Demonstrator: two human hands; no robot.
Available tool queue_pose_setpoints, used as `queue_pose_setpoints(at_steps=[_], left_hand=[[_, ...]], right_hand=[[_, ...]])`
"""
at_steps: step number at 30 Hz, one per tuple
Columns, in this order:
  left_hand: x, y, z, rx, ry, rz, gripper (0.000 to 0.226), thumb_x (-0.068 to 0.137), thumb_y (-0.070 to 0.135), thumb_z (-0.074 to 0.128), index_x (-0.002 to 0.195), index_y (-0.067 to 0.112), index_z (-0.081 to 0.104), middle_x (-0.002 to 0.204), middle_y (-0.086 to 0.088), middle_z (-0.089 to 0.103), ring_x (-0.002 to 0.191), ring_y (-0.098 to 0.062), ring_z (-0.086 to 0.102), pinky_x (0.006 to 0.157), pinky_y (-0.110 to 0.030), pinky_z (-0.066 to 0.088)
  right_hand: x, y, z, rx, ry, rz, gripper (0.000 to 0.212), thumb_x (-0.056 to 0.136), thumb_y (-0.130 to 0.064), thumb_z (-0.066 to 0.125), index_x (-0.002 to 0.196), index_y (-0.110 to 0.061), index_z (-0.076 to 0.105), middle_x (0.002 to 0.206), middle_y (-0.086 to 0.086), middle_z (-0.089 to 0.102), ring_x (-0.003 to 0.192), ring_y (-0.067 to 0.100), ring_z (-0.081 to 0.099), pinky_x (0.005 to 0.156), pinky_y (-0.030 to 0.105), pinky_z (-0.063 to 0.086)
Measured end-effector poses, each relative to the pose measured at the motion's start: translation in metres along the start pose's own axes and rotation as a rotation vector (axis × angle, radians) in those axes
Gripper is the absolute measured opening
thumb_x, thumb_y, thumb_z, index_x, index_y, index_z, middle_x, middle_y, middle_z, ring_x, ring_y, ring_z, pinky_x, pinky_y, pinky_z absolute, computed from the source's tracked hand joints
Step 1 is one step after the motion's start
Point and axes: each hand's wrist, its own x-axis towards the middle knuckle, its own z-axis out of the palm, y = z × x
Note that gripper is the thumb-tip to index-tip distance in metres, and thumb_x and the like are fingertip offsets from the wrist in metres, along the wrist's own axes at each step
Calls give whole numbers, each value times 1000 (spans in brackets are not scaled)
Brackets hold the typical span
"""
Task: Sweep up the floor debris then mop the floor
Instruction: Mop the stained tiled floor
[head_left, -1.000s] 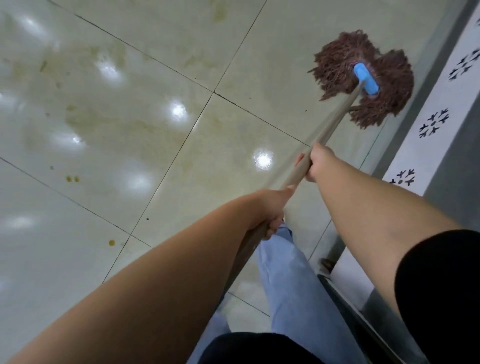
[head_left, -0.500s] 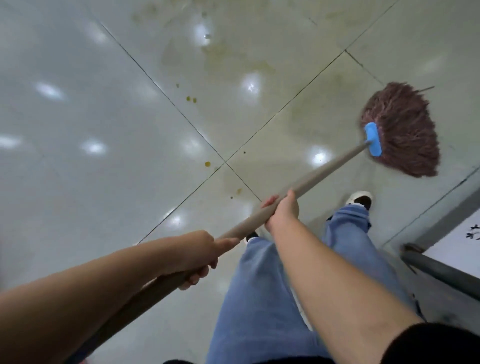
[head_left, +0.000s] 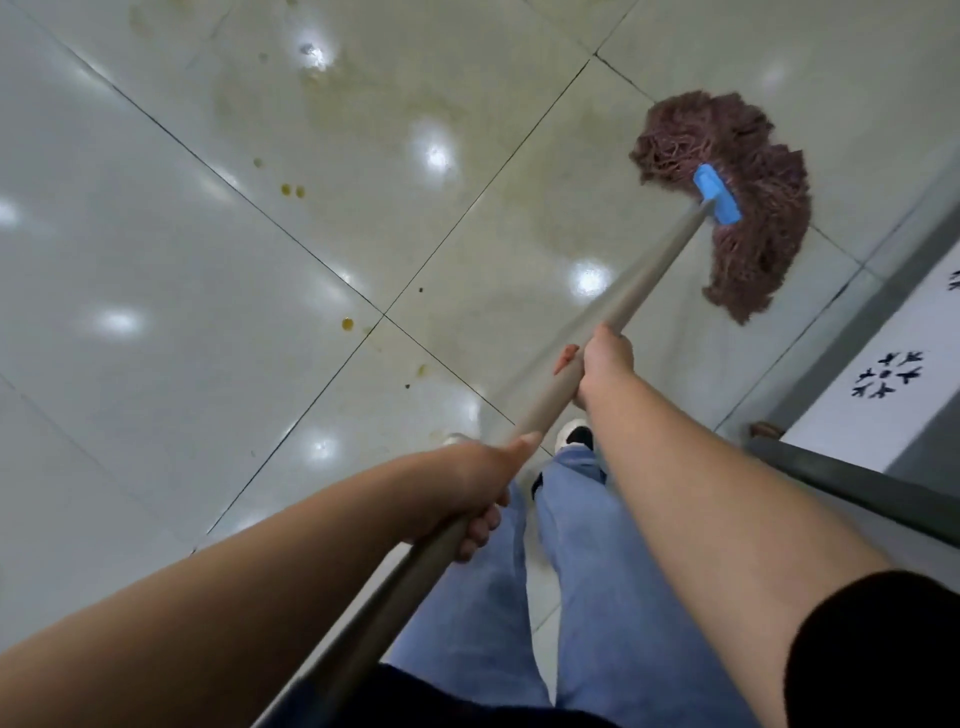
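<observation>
A brown string mop head (head_left: 753, 202) with a blue clamp (head_left: 717, 195) lies spread on the glossy tiled floor (head_left: 156, 260) at the upper right. Its long beige handle (head_left: 639, 296) runs down toward me. My right hand (head_left: 602, 358) grips the handle partway along it. My left hand (head_left: 467, 483) grips it lower down, close to my body. Yellow-brown drops (head_left: 293, 190) and a faint stain (head_left: 363, 104) mark the tiles left of the mop head.
My legs in blue jeans (head_left: 587, 571) and a white shoe (head_left: 574, 434) stand below the hands. A grey threshold (head_left: 883, 270) and a white panel with black marks (head_left: 883, 374) run along the right. A dark bar (head_left: 852, 483) crosses at right.
The mop head has swung and now fans out on the floor nearer the right edge strip. Both hands kept their hold on the handle while my view shifted.
</observation>
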Motion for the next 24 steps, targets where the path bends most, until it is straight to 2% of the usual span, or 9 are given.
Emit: queue_pose_setpoints(at_steps=[4, 8, 12, 15, 17, 20, 22, 24], left_hand=[[24, 81, 42, 12, -12, 76, 60, 84, 71, 35, 65, 14, 40, 32, 2, 35, 26, -11, 32, 38, -10, 34], [39, 158, 75, -12, -111, 157, 58, 86, 67, 37, 64, 14, 37, 32, 2, 35, 24, -9, 32, 36, -8, 34], [50, 187, 97, -64, -183, 228, 53, 91, 60, 39, 66, 13, 35, 31, 3, 35, 23, -7, 31, 32, -8, 32], [64, 165, 104, -59, -210, 209, 56, 89, 62, 38, 62, 14, 34, 33, 2, 36, 24, -9, 33, 34, -8, 33], [73, 134, 104, -88, -208, 194, 56, 88, 63, 39, 61, 14, 35, 35, 3, 37, 25, -8, 34, 34, -9, 33], [79, 73, 99, -154, -236, 146, 55, 88, 63, 40, 61, 14, 36, 37, 2, 37, 28, -11, 38, 37, -13, 38], [80, 31, 92, -191, -238, 119, 55, 89, 60, 40, 62, 13, 36, 38, 0, 38, 33, -16, 48, 44, -21, 48], [78, -9, 83, -217, -220, 92, 54, 89, 59, 41, 63, 12, 37, 38, -1, 40, 38, -19, 55, 47, -25, 53]], right_hand=[[45, -76, -31, -45, 19, -78, 11, 99, -20, 33, 108, -20, 41, 63, 6, 40, 38, 12, 39, 36, 11, 38], [90, -156, -60, -90, 71, -159, 36, 99, -19, 34, 135, -19, 36, 61, 7, 44, 18, 11, 37, 34, 12, 41], [115, -186, -79, -64, 44, -124, 35, 100, -19, 34, 133, -24, 40, 67, 8, 45, 23, 12, 42, 37, 17, 45], [115, -165, -88, -104, 20, -125, 15, 99, -19, 31, 109, -25, 42, 66, 6, 43, 22, 11, 40, 37, 17, 45], [109, -138, -92, -127, 0, -120, 15, 98, -19, 27, 105, -28, 37, 66, 4, 41, 19, 10, 37, 37, 17, 44], [91, -84, -96, -176, -27, -67, 24, 99, -25, 24, 118, -35, 35, 68, 2, 40, 26, 11, 38, 38, 16, 43], [78, -44, -97, -192, -55, -4, 33, 100, -30, 25, 132, -31, 31, 71, 4, 41, 38, 13, 40, 40, 17, 44], [62, -5, -95, -185, -71, 43, 31, 100, -31, 29, 130, -25, 31, 70, 7, 41, 44, 15, 40, 39, 18, 46]])
